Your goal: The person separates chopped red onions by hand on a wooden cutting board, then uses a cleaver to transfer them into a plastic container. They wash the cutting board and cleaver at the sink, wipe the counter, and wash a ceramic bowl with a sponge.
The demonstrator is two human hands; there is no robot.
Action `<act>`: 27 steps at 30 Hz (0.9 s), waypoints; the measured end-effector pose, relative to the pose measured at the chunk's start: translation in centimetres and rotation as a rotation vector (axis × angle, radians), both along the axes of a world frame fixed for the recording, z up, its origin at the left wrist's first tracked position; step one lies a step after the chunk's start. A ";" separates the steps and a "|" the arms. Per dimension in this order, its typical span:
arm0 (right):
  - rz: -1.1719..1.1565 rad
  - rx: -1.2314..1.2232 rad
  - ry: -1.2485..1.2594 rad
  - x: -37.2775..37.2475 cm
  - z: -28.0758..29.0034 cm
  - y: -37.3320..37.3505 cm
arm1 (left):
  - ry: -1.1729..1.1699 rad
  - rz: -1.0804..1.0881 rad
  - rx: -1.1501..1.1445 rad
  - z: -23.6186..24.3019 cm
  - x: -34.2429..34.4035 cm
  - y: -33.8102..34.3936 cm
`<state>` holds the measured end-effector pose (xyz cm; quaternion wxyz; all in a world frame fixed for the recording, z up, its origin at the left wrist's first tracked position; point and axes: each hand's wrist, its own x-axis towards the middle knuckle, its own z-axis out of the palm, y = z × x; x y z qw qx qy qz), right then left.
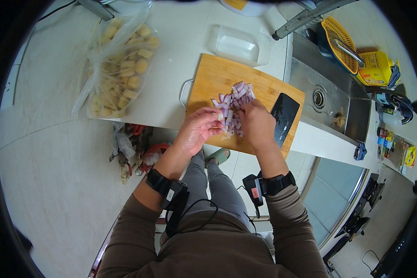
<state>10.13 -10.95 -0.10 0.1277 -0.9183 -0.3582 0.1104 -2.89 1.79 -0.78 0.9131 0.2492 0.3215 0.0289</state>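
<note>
Chopped red onion [238,93] lies in a loose pile on the wooden cutting board [213,69]. My left hand [199,126] is raised at the pile's near left side, pinching a small pale piece [220,116] between thumb and fingers. My right hand [256,123] reaches into the right side of the pile with fingers curled down; what they hold is hidden. A cleaver with a wide dark blade [284,116] lies on the board just right of my right hand.
A bag of pale chunks [120,74] sits left. An empty clear container [238,46] stands behind the board, beneath a white round container [243,5]. A metal post [303,18] rises at back right, beside the steel sink [326,116], yellow basket [343,46] and yellow package [375,67].
</note>
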 end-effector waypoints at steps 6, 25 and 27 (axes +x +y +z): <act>-0.051 -0.063 0.142 0.6 0.1 0.6 | -0.015 -0.014 -0.021 -0.3 0.2 -0.1; -0.161 0.203 0.056 -0.5 0.4 -0.4 | -0.021 -0.051 -0.020 -0.1 0.4 -0.8; -0.164 0.063 0.045 -0.5 -0.1 0.4 | -0.009 -0.048 -0.015 0.0 0.3 -0.8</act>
